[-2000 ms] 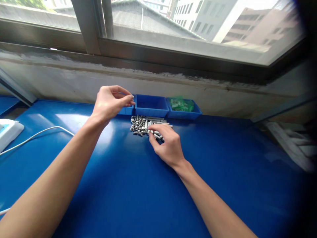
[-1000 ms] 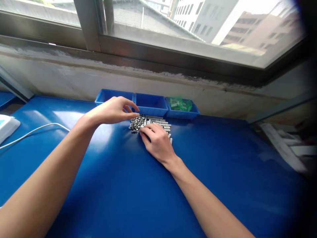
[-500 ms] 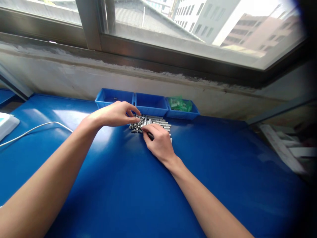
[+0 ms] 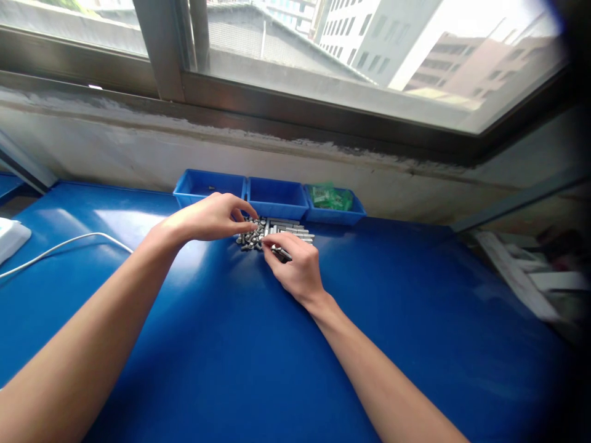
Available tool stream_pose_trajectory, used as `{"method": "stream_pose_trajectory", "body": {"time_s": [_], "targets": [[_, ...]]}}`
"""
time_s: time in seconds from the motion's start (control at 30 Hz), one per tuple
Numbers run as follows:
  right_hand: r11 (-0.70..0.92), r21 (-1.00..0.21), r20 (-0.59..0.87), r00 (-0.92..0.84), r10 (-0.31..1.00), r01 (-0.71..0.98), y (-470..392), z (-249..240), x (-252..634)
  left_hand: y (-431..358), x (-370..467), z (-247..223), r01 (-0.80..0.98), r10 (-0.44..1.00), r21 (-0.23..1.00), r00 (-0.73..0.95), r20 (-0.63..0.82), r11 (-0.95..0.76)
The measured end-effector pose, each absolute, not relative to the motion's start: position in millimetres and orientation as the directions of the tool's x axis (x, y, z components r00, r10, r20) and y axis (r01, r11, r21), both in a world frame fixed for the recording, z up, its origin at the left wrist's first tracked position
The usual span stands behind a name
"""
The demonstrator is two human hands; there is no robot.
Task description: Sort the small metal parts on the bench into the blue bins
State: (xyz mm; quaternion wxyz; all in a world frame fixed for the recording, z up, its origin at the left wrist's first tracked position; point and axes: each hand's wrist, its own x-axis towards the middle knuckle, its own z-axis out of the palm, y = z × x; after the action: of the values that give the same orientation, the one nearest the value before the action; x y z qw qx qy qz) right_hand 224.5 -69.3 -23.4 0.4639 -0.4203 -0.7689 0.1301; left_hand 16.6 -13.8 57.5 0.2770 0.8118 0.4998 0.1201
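Observation:
A pile of small metal pieces, seemingly short bolts (image 4: 249, 241), lies on the blue tabletop (image 4: 231, 344). My left hand (image 4: 215, 216) reaches over its left side, thumb and forefinger apart, with nothing visible between them. Just right of the pile, silver metal bars (image 4: 300, 232) lie side by side in rows. My right hand (image 4: 295, 261) is low at the near edge of these rows, thumb and forefinger pinched together where pile and rows meet. Whatever is in the pinch is too small to make out. Part of the rows is hidden beneath this hand.
Three joined blue bins stand behind the metal pieces: a left bin (image 4: 184, 200) with a tiny item inside, a middle bin (image 4: 277, 209), and a right bin (image 4: 330, 216) holding green plastic bags (image 4: 330, 195). A white cable (image 4: 69, 239) runs from a white device (image 4: 12, 237) at left.
The view has shifted slightly. Under my right palm, silver pieces show where a dark piece was visible before. Both hands stay at nearly the same place by the metal pieces.

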Motion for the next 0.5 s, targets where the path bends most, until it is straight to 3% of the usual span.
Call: {"method": "stream_pose_trajectory", "body": {"time_s": [0.1,0.17,0.3,0.5], "targets": [[0.454,-0.854,0.465,-0.019,0.885,0.255,-67.8,-20.1,224.5,-14.7,17.1,58.0,0.685,0.859,0.63,0.509,-0.053,-0.366],[0.313,-0.95,0.313,0.064,0.947,0.019,-65.2,-18.5,225.9,-16.1,18.4,59.0,0.601,0.818,0.692,0.574,-0.024,-0.401],[0.165,-0.949,0.152,0.069,0.986,-0.27,-61.7,-13.5,229.5,-20.5,24.7,61.8,0.448,0.777,0.799,0.629,0.037,-0.401],[0.059,-0.926,0.059,0.009,0.998,-0.372,-64.9,-6.6,227.4,-25.0,33.8,63.5,0.349,0.77,0.861,0.634,0.074,-0.37]]}}
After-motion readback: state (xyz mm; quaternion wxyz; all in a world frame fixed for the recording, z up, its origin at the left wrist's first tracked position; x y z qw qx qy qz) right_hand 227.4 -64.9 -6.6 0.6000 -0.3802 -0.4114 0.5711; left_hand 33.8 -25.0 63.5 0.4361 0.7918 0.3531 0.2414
